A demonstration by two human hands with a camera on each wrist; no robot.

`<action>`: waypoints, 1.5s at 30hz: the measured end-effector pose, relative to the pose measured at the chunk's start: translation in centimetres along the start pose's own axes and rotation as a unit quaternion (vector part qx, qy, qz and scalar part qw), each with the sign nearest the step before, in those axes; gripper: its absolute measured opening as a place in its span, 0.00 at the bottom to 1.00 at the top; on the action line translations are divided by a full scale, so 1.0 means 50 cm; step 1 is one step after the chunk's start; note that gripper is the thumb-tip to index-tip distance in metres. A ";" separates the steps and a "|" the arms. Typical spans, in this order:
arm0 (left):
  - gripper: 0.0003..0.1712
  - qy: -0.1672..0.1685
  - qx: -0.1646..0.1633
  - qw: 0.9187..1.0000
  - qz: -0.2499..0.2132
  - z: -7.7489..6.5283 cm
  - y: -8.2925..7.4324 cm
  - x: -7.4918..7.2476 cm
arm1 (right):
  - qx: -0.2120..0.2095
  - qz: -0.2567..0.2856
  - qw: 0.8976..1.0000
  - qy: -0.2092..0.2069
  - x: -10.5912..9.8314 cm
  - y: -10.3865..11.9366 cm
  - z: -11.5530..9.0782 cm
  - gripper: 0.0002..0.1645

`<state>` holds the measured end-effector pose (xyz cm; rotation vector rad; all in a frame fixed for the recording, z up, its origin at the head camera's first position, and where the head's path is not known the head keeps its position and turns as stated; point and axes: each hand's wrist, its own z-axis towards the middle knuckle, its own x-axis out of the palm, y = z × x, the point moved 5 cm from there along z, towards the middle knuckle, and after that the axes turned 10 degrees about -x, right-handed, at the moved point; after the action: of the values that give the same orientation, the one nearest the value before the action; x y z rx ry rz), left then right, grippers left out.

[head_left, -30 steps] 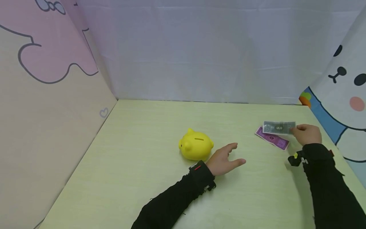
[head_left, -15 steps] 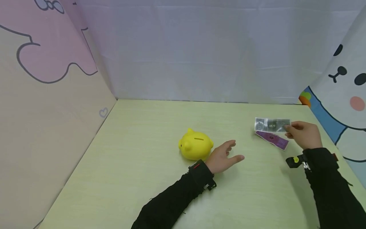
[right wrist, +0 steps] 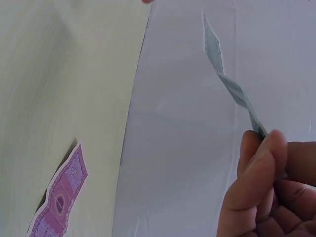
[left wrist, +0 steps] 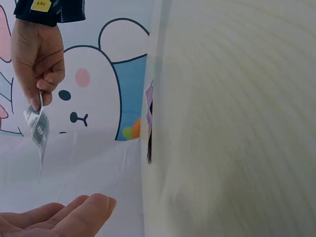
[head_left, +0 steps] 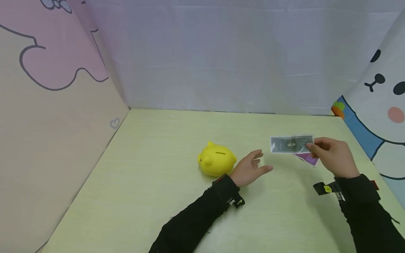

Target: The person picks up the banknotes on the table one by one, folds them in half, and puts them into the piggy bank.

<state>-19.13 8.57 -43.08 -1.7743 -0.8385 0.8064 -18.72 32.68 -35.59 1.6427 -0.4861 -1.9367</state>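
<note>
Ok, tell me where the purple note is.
In the head view, the purple note lies on the table at right, partly hidden by the grey note the right hand holds; the right wrist view shows it lower left.

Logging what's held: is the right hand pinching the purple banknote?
No, the right hand pinches the grey-green banknote, while the purple banknote lies on the table.

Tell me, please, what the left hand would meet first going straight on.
From the head view, the left hand would probably meet the grey banknote in the right hand, though depth is unclear and it might pass underneath.
</note>
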 end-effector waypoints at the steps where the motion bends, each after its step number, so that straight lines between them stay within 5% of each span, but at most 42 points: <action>1: 0.41 0.001 -0.001 1.000 -0.005 0.003 -0.001 0.001 | -0.002 0.000 1.000 0.001 0.001 0.005 -0.003 0.25; 10: 0.40 -0.007 0.002 0.999 -0.045 0.023 -0.005 0.004 | -0.022 0.023 0.999 0.010 0.010 0.043 -0.023 0.23; 24: 0.20 -0.032 0.090 0.984 -0.150 0.022 -0.035 -0.002 | -0.041 0.027 0.999 0.000 0.023 0.059 -0.032 0.18; 45: 0.15 -0.096 0.146 0.972 -0.159 -0.028 -0.074 -0.056 | -0.065 0.091 0.993 -0.029 0.031 0.087 -0.026 0.15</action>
<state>-20.15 6.65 -38.75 -1.2769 -1.0416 0.8467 -16.86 28.42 -34.46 1.4134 -0.5044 -1.8456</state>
